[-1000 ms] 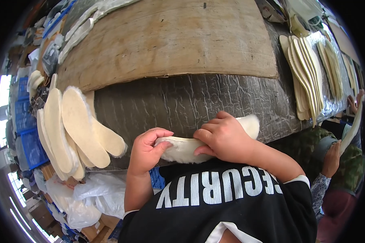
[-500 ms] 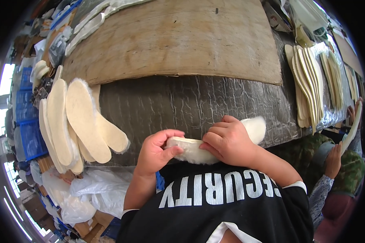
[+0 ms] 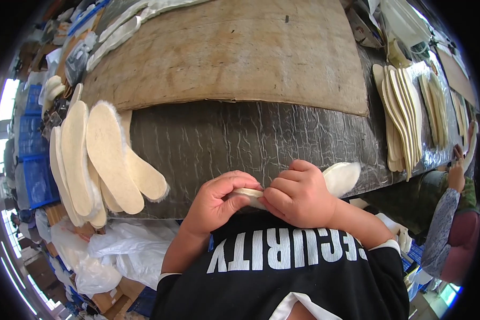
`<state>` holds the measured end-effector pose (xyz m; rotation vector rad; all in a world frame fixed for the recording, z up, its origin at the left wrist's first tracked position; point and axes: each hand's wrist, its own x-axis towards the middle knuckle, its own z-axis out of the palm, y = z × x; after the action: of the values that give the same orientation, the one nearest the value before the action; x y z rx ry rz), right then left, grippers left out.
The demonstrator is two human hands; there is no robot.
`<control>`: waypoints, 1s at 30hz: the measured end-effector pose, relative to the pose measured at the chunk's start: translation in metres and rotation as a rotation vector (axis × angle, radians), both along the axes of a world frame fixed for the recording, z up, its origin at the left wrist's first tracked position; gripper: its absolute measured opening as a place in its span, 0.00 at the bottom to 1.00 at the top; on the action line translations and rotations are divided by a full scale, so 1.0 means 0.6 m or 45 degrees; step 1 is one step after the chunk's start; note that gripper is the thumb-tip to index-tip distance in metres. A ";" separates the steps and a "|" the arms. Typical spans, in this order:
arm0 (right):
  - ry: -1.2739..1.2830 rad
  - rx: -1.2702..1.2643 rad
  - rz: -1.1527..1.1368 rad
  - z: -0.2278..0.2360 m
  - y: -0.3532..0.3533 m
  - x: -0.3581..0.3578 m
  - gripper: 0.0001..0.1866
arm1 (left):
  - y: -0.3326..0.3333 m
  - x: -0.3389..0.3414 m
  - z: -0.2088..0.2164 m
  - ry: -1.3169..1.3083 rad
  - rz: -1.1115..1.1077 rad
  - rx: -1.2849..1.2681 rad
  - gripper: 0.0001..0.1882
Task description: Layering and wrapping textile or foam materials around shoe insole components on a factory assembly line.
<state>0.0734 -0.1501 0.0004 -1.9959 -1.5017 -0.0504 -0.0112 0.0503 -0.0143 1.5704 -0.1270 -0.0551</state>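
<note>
A cream, fleecy insole (image 3: 342, 178) lies across both my hands, close to my chest at the table's near edge. My left hand (image 3: 225, 201) pinches one end of it, the thumb below and the fingers curled over. My right hand (image 3: 300, 194) grips its middle, thumb and fingertips at the insole's edge, near my left fingers. The far end sticks out past my right hand, fluffy at the rim. Much of the insole is hidden under my fingers.
Several fleecy insoles (image 3: 110, 154) are piled at the left. Rows of insoles (image 3: 400, 117) stand at the right, near a co-worker's hand (image 3: 456, 173). A wooden board (image 3: 229, 53) covers the back of the dark wrapped table (image 3: 208, 144). Plastic bags (image 3: 130, 245) lie at lower left.
My left hand has shifted right, closer to my right hand, and covers more of the insole. The insole's free end has moved slightly right and down. The co-worker's arm has moved.
</note>
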 end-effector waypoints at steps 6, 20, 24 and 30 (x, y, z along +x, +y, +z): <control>0.181 -0.356 0.013 0.040 -0.014 0.009 0.12 | 0.007 0.008 -0.021 -0.199 0.006 -0.098 0.10; -0.434 -0.594 -0.514 0.016 -0.014 -0.001 0.28 | -0.018 0.008 -0.022 0.272 0.160 -0.322 0.23; -0.581 -0.522 -0.454 -0.016 -0.002 0.004 0.28 | -0.041 0.029 -0.005 0.424 0.336 -0.231 0.12; 0.160 -0.211 -0.504 -0.017 -0.028 0.025 0.34 | 0.013 -0.001 -0.088 0.031 0.285 -0.124 0.10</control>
<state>0.0885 -0.1672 -0.0095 -2.3577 -1.0447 0.0359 -0.0120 0.0579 -0.0668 1.4777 0.0647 0.1061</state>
